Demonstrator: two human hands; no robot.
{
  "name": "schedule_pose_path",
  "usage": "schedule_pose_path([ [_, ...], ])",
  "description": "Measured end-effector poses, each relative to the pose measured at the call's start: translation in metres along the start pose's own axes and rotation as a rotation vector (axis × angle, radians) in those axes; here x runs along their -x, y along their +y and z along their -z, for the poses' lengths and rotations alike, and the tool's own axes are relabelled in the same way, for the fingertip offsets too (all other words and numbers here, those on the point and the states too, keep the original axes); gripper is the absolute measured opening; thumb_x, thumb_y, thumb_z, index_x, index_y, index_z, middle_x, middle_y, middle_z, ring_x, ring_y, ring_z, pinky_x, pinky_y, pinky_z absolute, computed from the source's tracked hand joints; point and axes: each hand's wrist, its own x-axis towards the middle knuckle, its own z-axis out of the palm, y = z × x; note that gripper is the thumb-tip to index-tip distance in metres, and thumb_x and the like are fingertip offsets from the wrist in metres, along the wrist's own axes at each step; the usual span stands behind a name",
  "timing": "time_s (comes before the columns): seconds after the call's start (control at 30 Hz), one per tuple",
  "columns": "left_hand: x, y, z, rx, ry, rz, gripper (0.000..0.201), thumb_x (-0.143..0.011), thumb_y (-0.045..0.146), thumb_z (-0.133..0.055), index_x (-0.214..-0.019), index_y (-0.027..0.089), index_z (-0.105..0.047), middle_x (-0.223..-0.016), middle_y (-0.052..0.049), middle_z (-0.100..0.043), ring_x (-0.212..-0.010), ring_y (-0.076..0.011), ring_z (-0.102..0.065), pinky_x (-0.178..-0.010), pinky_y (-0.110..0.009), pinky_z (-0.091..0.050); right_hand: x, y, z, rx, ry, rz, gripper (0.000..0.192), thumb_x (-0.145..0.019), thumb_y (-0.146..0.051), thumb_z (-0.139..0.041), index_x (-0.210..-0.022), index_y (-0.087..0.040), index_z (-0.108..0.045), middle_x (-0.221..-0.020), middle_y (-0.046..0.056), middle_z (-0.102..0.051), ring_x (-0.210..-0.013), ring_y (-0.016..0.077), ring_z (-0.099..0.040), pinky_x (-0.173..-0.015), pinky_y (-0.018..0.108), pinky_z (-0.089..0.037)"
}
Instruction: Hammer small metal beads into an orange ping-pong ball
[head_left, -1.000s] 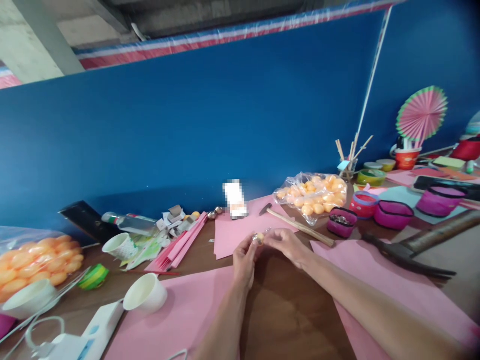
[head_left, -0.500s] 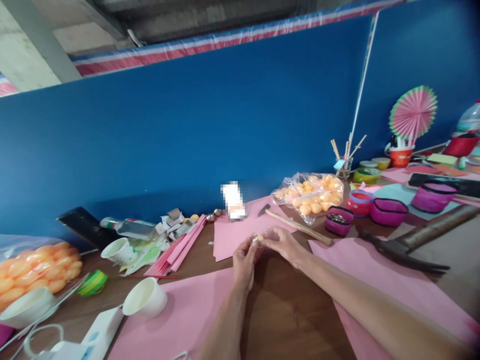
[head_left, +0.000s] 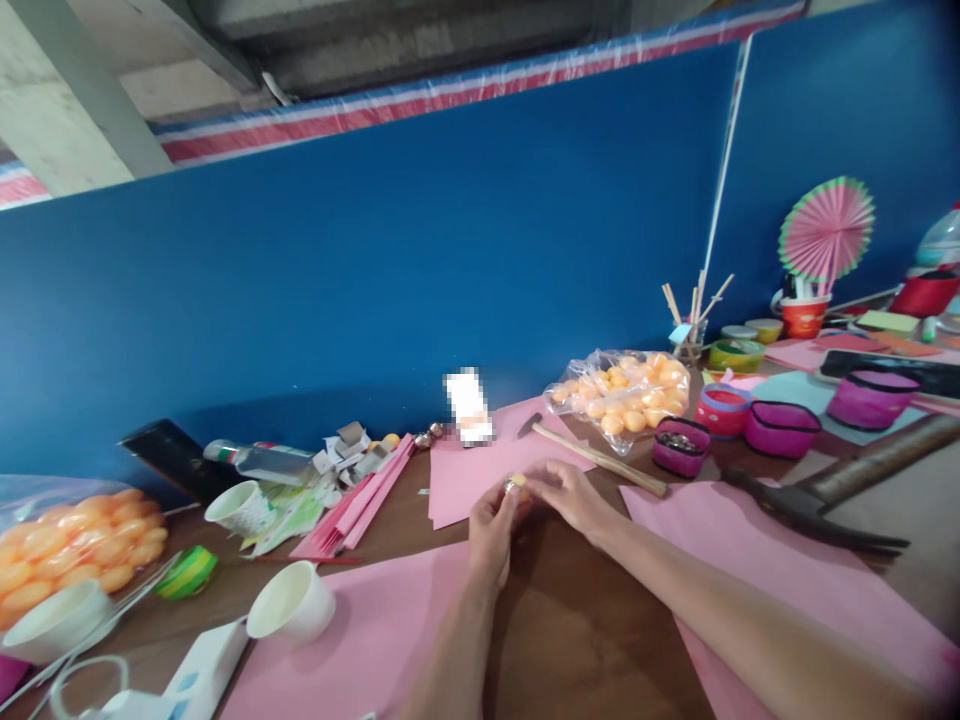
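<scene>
My left hand (head_left: 491, 528) is raised over the brown table with thumb and fingers pinched on a small silvery, yellowish piece (head_left: 514, 484), too small to name. From the right, my right hand (head_left: 571, 496) meets it, thumb and fingertips closed at the same piece. What lies between the right fingertips is mostly hidden. Behind the hands lies a pink paper sheet (head_left: 469, 478). Just right of it rests a small hammer (head_left: 592, 450) with a wooden handle.
A bag of orange balls (head_left: 634, 395) lies at the back, another bag (head_left: 82, 540) at left. Purple fabric containers (head_left: 781, 428) and a larger hammer (head_left: 817, 500) are on the right. A white cup (head_left: 291, 602) and a power strip (head_left: 206, 665) stand front left.
Both hands stay together at the small piece, with slight finger movement; the right fingertips now overlap it more closely. The whole view has shifted a little.
</scene>
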Motion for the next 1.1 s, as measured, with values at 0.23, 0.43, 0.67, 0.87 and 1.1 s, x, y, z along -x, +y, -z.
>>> schedule_pose_path([
  [0.23,-0.0010,-0.0014,0.0028,-0.080,0.041,-0.080,0.043,-0.068,0.033,-0.064,-0.106,0.014,-0.058,-0.103,-0.011,-0.063,-0.094,-0.0221,-0.058,-0.085,-0.036,-0.044,0.0026,0.0016,-0.0022,0.072,-0.087,0.106,0.033,-0.070,-0.040,-0.060,-0.094,-0.018,-0.056,-0.089,0.004,-0.062,-0.080,0.0174,-0.059,-0.071,0.030,-0.048],
  [0.43,-0.0002,0.0007,0.0006,-0.050,0.080,-0.031,0.046,-0.065,0.034,-0.065,-0.107,0.018,-0.056,-0.103,-0.010,-0.062,-0.090,-0.0198,-0.060,-0.076,-0.031,-0.048,0.0029,0.0002,-0.0016,0.172,-0.080,0.167,0.031,-0.072,-0.037,-0.059,-0.097,-0.019,-0.057,-0.094,0.005,-0.061,-0.083,0.0180,-0.058,-0.075,0.031,-0.047],
  [0.67,-0.0023,-0.0004,0.0007,-0.114,0.081,-0.052,0.046,-0.066,0.036,-0.064,-0.107,0.016,-0.057,-0.102,-0.011,-0.062,-0.090,-0.0211,-0.059,-0.072,-0.029,-0.049,0.0051,0.0019,-0.0025,0.303,0.005,0.267,0.025,-0.074,-0.034,-0.057,-0.094,-0.019,-0.055,-0.090,0.004,-0.060,-0.077,0.0151,-0.057,-0.070,0.028,-0.047],
  [0.87,0.0011,0.0026,-0.0035,-0.037,0.049,-0.023,0.048,-0.069,0.042,-0.059,-0.112,0.020,-0.054,-0.098,-0.008,-0.063,-0.074,-0.0151,-0.061,-0.064,-0.026,-0.049,0.0073,0.0005,-0.0021,0.386,0.037,0.319,0.022,-0.075,-0.031,-0.056,-0.094,-0.019,-0.053,-0.092,0.005,-0.058,-0.079,0.0153,-0.055,-0.073,0.029,-0.046],
  [1.1,-0.0001,0.0021,-0.0029,0.059,0.021,0.068,0.042,-0.069,0.047,-0.056,-0.095,0.014,-0.059,-0.084,-0.008,-0.063,-0.065,-0.0133,-0.061,-0.063,-0.028,-0.050,0.0036,0.0009,-0.0003,0.435,0.040,0.361,0.022,-0.074,-0.026,-0.055,-0.096,-0.021,-0.053,-0.096,0.005,-0.058,-0.086,0.0169,-0.054,-0.077,0.030,-0.044],
])
